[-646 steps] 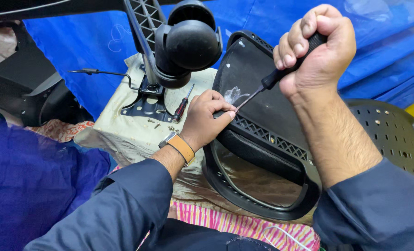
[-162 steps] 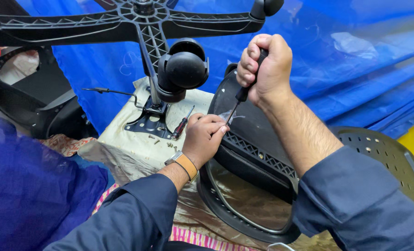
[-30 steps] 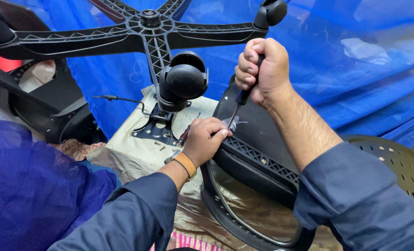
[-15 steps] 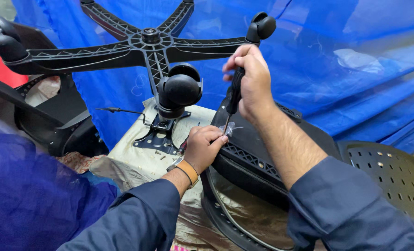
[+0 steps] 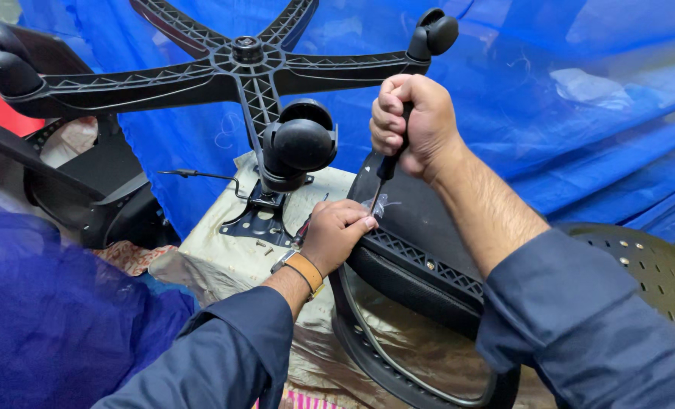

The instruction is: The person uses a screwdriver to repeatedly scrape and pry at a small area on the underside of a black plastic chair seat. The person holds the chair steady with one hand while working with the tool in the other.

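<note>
My right hand (image 5: 413, 121) is wrapped around the black handle of a screwdriver (image 5: 387, 168), whose shaft points down at a black plastic chair backrest frame (image 5: 421, 250). My left hand (image 5: 336, 235), with a tan watch strap on the wrist, rests on the frame's ribbed edge and pinches at the screwdriver's tip. The backrest leans across an upturned chair seat (image 5: 231, 250) wrapped in clear plastic. A black five-arm chair base (image 5: 239, 72) with castors stands up from that seat.
A blue tarpaulin (image 5: 580, 98) hangs behind everything. A round black perforated stool seat (image 5: 656, 265) sits at the right. Another black chair part (image 5: 103, 197) lies at the left, with blue cloth (image 5: 57, 318) in the lower left. A thin black lever (image 5: 193, 176) juts from the seat mechanism.
My right hand has stayed on the screwdriver handle and shifted slightly while the camera moved. My left hand keeps its place at the tip.
</note>
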